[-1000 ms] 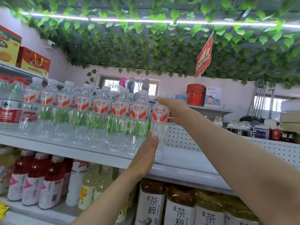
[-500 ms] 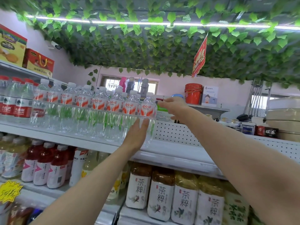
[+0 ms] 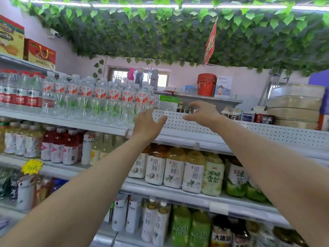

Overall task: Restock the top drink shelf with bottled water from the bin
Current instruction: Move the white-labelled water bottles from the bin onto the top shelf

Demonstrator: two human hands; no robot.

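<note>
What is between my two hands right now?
In the head view, only the white perforated shelf panel shows in the gap between the left hand and the right hand; both hands hold nothing.

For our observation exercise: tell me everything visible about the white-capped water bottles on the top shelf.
The water bottles are clear ribbed plastic with white caps and red-and-white labels. They stand upright, packed in rows on the white top shelf, right of red-capped bottles. The open left hand is raised by the rightmost one; contact is unclear.

Blurry lower-left bottles [image 3: 25, 191], labels illegible
</note>
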